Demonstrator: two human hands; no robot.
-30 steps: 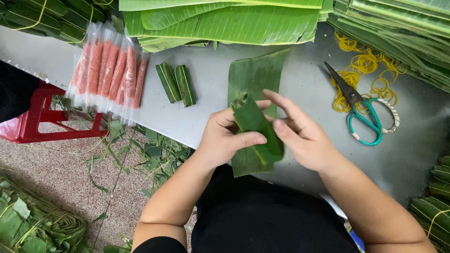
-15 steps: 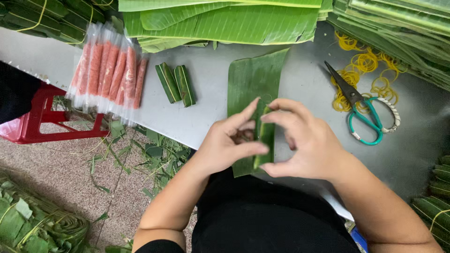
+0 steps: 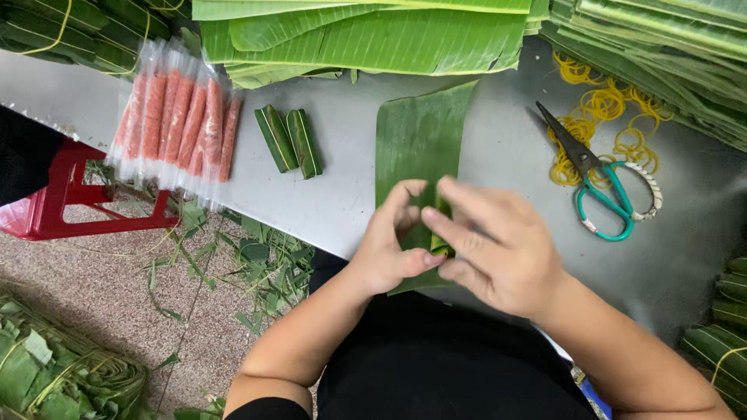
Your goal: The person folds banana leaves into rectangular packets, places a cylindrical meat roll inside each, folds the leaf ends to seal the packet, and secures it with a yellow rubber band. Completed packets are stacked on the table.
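compared with half a second back, the fold has been pulled tighter: the small leaf bundle [image 3: 437, 233] that was showing more between the fingers is now mostly covered, and the right hand [image 3: 498, 249] has been slid further over it, fingers spread across the top. the left hand [image 3: 393, 249] is curled in from the side, thumb and fingertips pinched narrow against the bundle. a second back the wrap was still seen as a plain green strip held upright between both hands.

not much of the bundle can be made out now, just a thin green edge with a yellowish line near the right fingers. whatever is inside it can't be told. the lower end of the flat banana leaf [image 3: 420, 140] is hidden under both hands.

that leaf is laid flat on the grey worktop [image 3: 327, 202], dark green and ribbed, with the bundle sitting at its near end. two finished green rolls [image 3: 289, 140] are lying well off to the left, beside a pack of pinkish sausages [image 3: 175, 124]. teal-handled scissors [image 3: 607, 187] are resting on the right among yellow rubber bands [image 3: 599, 109].
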